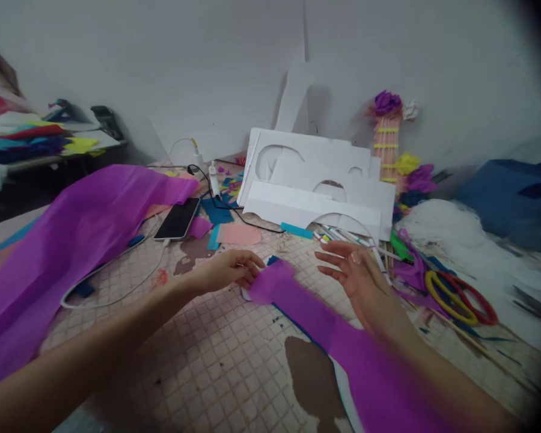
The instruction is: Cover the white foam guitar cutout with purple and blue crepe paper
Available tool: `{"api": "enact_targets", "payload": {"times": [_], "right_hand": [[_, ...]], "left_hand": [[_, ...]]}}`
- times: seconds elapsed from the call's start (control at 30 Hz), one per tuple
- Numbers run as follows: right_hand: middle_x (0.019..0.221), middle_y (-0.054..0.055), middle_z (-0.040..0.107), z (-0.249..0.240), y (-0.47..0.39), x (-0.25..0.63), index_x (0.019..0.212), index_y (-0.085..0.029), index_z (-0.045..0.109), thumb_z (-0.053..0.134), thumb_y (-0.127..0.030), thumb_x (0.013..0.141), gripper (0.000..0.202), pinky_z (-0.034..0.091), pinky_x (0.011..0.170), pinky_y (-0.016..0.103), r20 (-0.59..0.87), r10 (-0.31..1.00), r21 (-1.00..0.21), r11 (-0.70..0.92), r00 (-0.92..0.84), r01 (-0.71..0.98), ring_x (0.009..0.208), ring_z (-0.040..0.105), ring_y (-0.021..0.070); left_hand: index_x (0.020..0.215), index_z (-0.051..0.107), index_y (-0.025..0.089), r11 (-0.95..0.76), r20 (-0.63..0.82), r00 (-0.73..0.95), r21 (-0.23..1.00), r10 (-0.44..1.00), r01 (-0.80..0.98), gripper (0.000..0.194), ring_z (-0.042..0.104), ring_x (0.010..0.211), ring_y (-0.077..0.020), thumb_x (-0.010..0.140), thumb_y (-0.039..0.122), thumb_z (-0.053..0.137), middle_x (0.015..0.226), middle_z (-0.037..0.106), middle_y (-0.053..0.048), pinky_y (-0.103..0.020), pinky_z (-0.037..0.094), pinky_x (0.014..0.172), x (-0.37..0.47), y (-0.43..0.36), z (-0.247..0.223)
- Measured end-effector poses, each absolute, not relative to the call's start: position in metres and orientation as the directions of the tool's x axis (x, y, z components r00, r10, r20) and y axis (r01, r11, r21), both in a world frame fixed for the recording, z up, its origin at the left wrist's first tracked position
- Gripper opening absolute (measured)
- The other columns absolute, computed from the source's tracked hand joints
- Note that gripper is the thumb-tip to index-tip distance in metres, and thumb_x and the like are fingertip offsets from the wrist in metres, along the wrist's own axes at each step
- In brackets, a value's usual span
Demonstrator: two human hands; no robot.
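Note:
A purple tissue-paper strip [318, 310] lies over a white cut-out shape with a dark blue edge. It runs from the table's middle down to the lower right. My left hand [234, 269] is at the strip's far end, its curled fingers closed on the paper's left edge; the fingertips are partly hidden. My right hand [358, 276] is raised over the right side of the strip, fingers stretched and apart, holding nothing. Its forearm covers part of the wide lower section of the purple paper.
A larger purple sheet [99, 210] and a phone [178, 219] with a white cable lie left. White cut boards [315, 180] lean against the wall. On the right are scissors [460, 299], white stringy material [460, 240] and a decorated pink piece [386, 141]. A glue bottle [213, 179] stands behind the phone.

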State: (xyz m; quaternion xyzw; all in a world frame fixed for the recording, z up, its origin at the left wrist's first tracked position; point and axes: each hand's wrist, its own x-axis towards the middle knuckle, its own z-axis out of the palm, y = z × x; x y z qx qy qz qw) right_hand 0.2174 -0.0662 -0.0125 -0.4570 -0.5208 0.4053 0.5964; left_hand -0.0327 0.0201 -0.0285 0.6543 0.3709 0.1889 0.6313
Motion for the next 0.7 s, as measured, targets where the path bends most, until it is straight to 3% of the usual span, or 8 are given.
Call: {"api": "enact_targets", "payload": {"times": [0.33, 0.53, 0.7], "right_hand": [[0.113, 0.005, 0.060, -0.026, -0.066, 0.223, 0.102, -0.028, 0.062, 0.044, -0.049, 0.094, 0.028, 0.051, 0.083, 0.039, 0.211, 0.964, -0.977, 0.214, 0.160, 0.003, 0.104, 0.061, 0.0232], [0.115, 0.005, 0.060, -0.026, -0.065, 0.218, 0.103, -0.028, 0.062, 0.044, -0.049, 0.094, 0.029, 0.052, 0.082, 0.039, 0.197, 0.969, -0.980, 0.201, 0.151, -0.013, 0.104, 0.061, 0.0229], [0.115, 0.005, 0.059, -0.024, -0.064, 0.213, 0.101, -0.027, 0.062, 0.044, -0.049, 0.094, 0.029, 0.052, 0.079, 0.036, 0.198, 0.968, -0.978, 0.205, 0.154, -0.027, 0.101, 0.062, 0.0216]], "left_hand": [[0.100, 0.063, 0.013, 0.053, -0.232, 0.651, 0.958, 0.723, 0.283, 0.022, 0.066, 0.071, -0.0122, 0.080, 0.022, 0.059, 0.089, 0.069, -0.006, -0.025, 0.056, 0.067, -0.032, 0.021, -0.027], [0.109, 0.055, 0.013, -0.105, -0.183, 0.650, 0.920, 0.738, 0.377, 0.038, 0.059, 0.054, -0.0122, 0.079, 0.035, 0.062, 0.064, 0.062, 0.001, -0.022, 0.048, 0.049, -0.022, 0.020, -0.032], [0.108, 0.054, 0.013, -0.214, -0.111, 0.663, 0.895, 0.741, 0.390, 0.043, 0.058, 0.055, -0.0120, 0.068, 0.024, 0.067, 0.063, 0.063, 0.003, -0.021, 0.043, 0.051, -0.015, 0.022, -0.038]]}}
